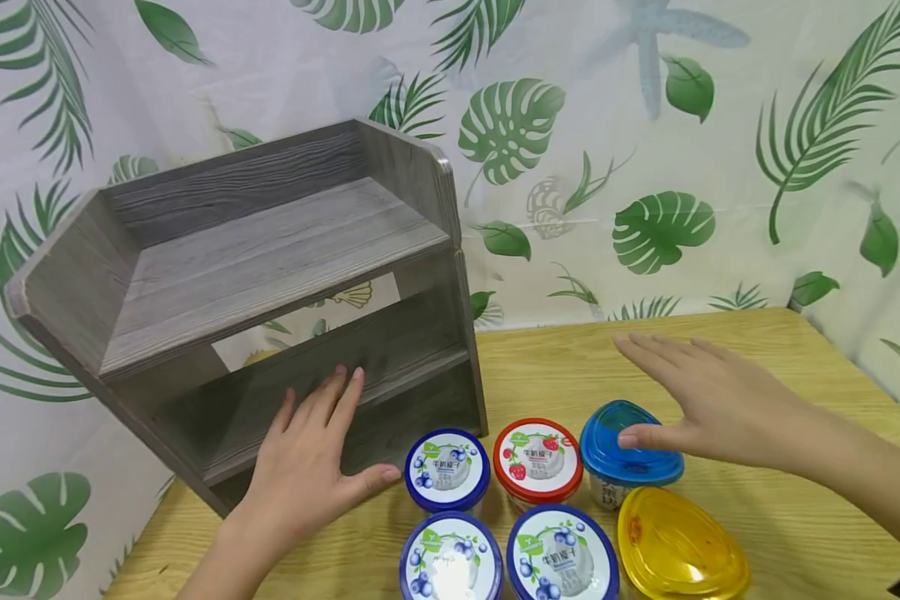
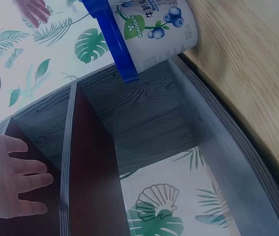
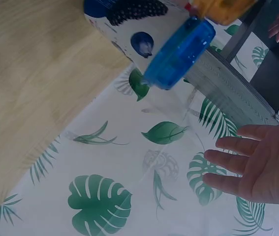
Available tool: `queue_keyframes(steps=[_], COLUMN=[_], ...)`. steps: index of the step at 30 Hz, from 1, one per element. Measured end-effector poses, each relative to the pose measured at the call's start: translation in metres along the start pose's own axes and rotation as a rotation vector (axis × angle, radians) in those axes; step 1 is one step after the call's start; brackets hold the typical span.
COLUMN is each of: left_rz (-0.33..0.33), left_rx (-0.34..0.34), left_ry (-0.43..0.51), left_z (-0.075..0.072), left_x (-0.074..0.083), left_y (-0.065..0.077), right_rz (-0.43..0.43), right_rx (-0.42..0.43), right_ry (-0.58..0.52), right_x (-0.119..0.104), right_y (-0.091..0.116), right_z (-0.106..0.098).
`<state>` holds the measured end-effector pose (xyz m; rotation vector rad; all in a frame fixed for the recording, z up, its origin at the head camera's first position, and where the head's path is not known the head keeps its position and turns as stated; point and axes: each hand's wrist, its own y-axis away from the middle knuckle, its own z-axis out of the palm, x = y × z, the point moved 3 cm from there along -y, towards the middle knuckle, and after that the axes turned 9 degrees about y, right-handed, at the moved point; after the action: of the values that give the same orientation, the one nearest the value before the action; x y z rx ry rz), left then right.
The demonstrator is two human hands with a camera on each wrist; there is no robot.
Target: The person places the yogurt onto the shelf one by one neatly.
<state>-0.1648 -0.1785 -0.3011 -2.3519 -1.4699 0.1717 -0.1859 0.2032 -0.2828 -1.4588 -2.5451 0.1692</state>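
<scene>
Hovering spread and empty in the head view, the left hand (image 1: 303, 467) and right hand (image 1: 705, 404) flank blue- and red-rimmed round plastic tubs (image 1: 450, 471) toward the counter's (image 1: 780, 342) near edge; a low sweep might topple the blue triangular-lidded plastic cup (image 1: 611, 458). Lids read "牛奶皮子". In the left wrist view, blueberries adorn a white label (image 2: 161, 49); right wrist view: no legible lettering.

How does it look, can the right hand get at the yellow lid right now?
Probably yes: the right hand is empty and nearby, and nothing seems to cover the yellow lid.
</scene>
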Motion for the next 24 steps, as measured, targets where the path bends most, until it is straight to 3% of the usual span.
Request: queue_keyframes(steps=[14, 24], left_rz=[0.008, 0.017], left_rx=[0.025, 0.053], left_ry=[-0.020, -0.035], left_z=[-0.002, -0.007], left_x=[-0.002, -0.003], left_y=[0.001, 0.001], right_rz=[-0.039, -0.057], right_rx=[0.011, 0.014], right_ry=[-0.049, -0.018], right_x=[-0.010, -0.012], right_y=[-0.017, -0.027], right_z=[-0.010, -0.016])
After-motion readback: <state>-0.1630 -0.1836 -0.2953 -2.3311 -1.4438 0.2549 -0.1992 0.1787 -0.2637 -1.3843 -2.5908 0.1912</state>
